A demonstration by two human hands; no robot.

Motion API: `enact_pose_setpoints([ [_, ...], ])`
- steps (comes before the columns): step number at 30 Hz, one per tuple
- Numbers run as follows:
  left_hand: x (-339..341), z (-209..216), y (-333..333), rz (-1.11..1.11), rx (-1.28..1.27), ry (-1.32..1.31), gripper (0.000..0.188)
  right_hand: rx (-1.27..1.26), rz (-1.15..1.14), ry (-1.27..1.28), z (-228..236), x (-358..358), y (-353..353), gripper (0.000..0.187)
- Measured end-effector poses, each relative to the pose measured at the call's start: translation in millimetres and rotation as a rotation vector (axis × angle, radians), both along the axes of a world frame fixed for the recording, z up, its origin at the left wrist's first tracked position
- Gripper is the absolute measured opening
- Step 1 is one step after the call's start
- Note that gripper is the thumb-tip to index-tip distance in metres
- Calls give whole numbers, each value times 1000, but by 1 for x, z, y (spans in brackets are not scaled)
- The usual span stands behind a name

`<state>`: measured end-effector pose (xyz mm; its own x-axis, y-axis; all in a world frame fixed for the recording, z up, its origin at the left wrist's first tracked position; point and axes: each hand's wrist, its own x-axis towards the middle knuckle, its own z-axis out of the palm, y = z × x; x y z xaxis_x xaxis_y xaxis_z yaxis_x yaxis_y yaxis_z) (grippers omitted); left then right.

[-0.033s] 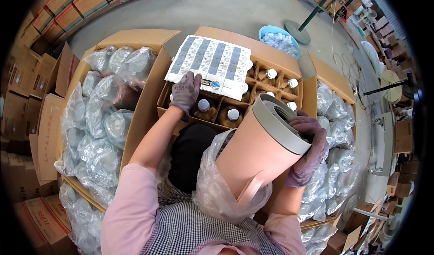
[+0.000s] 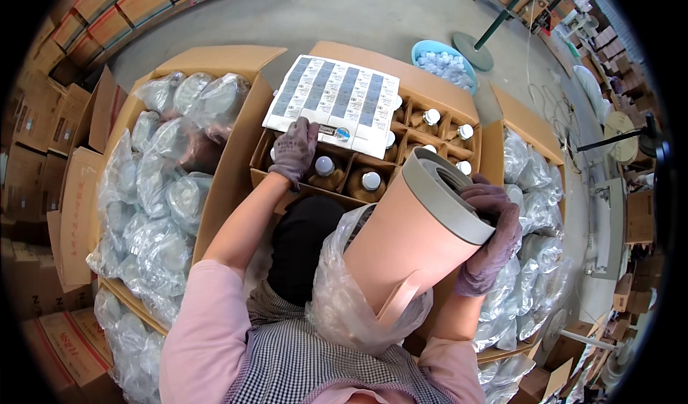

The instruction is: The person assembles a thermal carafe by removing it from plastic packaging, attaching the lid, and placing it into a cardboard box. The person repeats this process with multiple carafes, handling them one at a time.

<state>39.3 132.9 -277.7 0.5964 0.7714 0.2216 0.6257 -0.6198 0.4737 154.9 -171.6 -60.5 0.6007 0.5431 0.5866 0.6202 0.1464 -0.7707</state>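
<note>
A pink insulated jug (image 2: 408,235) with a grey collar and a pink handle leans against me, its base in a clear plastic bag (image 2: 333,296). My right hand (image 2: 494,225), in a purple-grey glove, grips the collar, its fingers over the top opening. A sheet of labels (image 2: 330,103), white with dark stripes, lies on the open divided carton (image 2: 405,76). At the sheet's near-left edge is my gloved left hand (image 2: 296,149), its fingers curled on that edge; the exact pinch is hidden. Bottles with pale caps (image 2: 370,181) stand in the carton's compartments.
Cartons of plastic-wrapped items (image 2: 147,210) stand at the left and right (image 2: 530,253). Beyond the middle carton, a blue basin (image 2: 433,45) of small pale pieces sits on the floor by a round stand base (image 2: 473,51). Stacked boxes (image 2: 147,6) line the far left.
Almost nothing differs; the whole view shifts very slightly. Both hands keep their places on the sheet and the jug.
</note>
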Motion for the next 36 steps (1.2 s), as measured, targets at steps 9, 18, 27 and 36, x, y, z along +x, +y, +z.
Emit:
enact_pose_setpoints([
  [9, -7, -3, -5, -316, 21, -377, 15, 14, 18, 48, -3, 0, 1, 47],
  [18, 106, -19, 15, -580, 540, 135, 15, -32, 87, 42, 5, 7, 15, 50],
  [27, 47, -11, 97, -395, 219, -125, 45, 76, 770, 337, -9, 83, 37, 51],
  [36, -8, 0, 150, -418, 76, 408, 52, -599, 510, 204, -140, 87, 231, 47],
])
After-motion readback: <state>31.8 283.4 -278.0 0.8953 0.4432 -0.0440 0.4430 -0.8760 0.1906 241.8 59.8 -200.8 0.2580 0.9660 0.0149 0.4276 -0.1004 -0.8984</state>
